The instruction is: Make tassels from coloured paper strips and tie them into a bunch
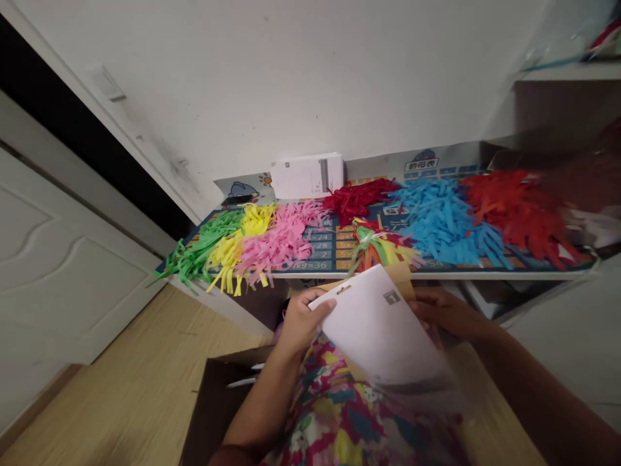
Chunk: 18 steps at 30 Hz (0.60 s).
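Observation:
My left hand [303, 317] is closed on the upper left corner of a white card [376, 323], thumb on top. The card has a small hanging slot and a grey printed mark, and tilts above my lap. Behind its top edge shows a tan sheet or envelope [402, 277]. My right hand [444, 310] is closed at the right side of these, and its fingertips are partly hidden. The card's lower end is blurred. Just beyond the card, a tied multicoloured paper tassel [371, 243] lies on the shelf top.
Piles of green [198, 249], yellow [228, 252], pink [281, 239], dark red [356, 199], blue [441, 220] and red paper strips [521, 213] cover the shelf. A stack of white cards [308, 176] leans on the wall. A cardboard box [208, 401] stands at lower left, near a white door [58, 259].

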Tool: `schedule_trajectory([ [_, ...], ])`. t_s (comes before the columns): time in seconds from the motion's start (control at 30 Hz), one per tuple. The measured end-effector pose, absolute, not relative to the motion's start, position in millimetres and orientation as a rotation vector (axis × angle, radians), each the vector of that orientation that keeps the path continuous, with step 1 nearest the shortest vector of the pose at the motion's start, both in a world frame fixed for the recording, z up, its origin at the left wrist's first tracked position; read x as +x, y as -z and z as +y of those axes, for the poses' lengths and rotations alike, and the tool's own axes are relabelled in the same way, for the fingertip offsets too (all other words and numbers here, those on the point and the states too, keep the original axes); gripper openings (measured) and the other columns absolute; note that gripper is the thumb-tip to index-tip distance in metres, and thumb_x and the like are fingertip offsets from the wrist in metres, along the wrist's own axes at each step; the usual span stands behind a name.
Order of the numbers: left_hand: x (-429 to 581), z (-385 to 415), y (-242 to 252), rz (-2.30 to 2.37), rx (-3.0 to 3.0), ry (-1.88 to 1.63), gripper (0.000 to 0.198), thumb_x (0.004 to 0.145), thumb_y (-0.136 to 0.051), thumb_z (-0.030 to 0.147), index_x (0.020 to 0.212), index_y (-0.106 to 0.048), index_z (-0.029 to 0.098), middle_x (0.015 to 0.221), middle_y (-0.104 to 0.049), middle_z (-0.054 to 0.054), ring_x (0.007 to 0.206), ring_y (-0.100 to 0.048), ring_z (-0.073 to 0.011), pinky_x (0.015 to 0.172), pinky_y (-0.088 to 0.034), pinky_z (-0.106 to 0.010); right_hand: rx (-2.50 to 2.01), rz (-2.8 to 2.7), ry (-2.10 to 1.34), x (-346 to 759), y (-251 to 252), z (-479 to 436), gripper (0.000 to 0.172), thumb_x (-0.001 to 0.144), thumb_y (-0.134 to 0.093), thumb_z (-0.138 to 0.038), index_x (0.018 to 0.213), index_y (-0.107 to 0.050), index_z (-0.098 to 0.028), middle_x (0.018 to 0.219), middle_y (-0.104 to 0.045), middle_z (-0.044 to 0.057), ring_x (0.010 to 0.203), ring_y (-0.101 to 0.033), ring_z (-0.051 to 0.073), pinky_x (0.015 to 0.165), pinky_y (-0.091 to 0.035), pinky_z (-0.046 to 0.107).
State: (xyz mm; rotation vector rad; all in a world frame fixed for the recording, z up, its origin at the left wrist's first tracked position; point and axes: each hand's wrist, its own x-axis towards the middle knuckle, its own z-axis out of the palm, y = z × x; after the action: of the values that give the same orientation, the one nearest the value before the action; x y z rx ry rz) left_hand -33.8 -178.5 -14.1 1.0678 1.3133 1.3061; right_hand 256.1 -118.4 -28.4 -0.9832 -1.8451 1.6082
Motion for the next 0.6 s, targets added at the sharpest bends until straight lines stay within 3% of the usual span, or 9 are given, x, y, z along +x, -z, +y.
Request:
schedule_trajectory([
  [0.13,-38.7,-178.7,17.1,1.268,1.018,-1.344,0.034,0.060,-0.086,0.042,0.067,-0.071,0.013,0.062,-0.065,-0.002,0.053,-0.051,-0.0103,0.050,-0.038,-0.019,-1.079,-1.705,-1.590,254.9,23.2,-120.3,0.046,0.076,-0.069,-0.062,0.078,-0.072,-0.016,0.066,-0.065,0.002,0.056,-0.057,0.015,0.050,-0.043,0.025],
  [0.23,-47.7,-179.3,14.9,1.165,0.958,-1.457,0.029,0.061,-0.087,0.037,0.067,-0.072,0.013,0.095,-0.074,-0.010,0.076,-0.064,-0.0178,0.065,-0.050,-0.024,-1.200,-1.364,-1.226,274.6,-0.2,-91.6,0.043,0.067,-0.077,-0.059,0.069,-0.065,-0.018,0.060,-0.061,0.000,0.050,-0.052,0.013,0.044,-0.040,0.024],
  [0.33,-55.5,-177.7,12.4,1.174,0.735,-1.515,0.036,0.052,-0.092,0.037,0.066,-0.070,0.013,0.075,-0.073,-0.005,0.061,-0.061,-0.0137,0.056,-0.049,-0.021,-1.240,-1.127,-0.886,309.8,-31.1,-44.6,0.044,0.077,-0.065,-0.063,0.068,-0.051,-0.023,0.050,-0.047,-0.005,0.041,-0.036,0.009,0.038,-0.029,0.023],
  [0.43,-55.6,-176.2,10.8,1.202,0.588,-1.493,0.045,0.042,-0.095,0.038,0.069,-0.069,0.013,0.059,-0.069,0.000,0.050,-0.057,-0.0109,0.049,-0.046,-0.019,-1.292,-1.053,-0.704,345.1,-61.4,-1.6,0.042,0.088,-0.053,-0.060,0.069,-0.041,-0.024,0.049,-0.037,-0.008,0.042,-0.033,0.009,0.039,-0.027,0.022],
  [0.6,-53.6,-176.6,16.3,1.186,0.517,-1.541,0.045,0.043,-0.095,0.034,0.072,-0.068,0.012,0.061,-0.071,-0.001,0.051,-0.061,-0.0119,0.050,-0.050,-0.020,-1.378,-1.313,-0.656,359.8,-76.2,16.9,0.050,0.094,-0.042,-0.064,0.078,-0.052,-0.018,0.060,-0.049,-0.004,0.048,-0.044,0.007,0.048,-0.036,0.022],
])
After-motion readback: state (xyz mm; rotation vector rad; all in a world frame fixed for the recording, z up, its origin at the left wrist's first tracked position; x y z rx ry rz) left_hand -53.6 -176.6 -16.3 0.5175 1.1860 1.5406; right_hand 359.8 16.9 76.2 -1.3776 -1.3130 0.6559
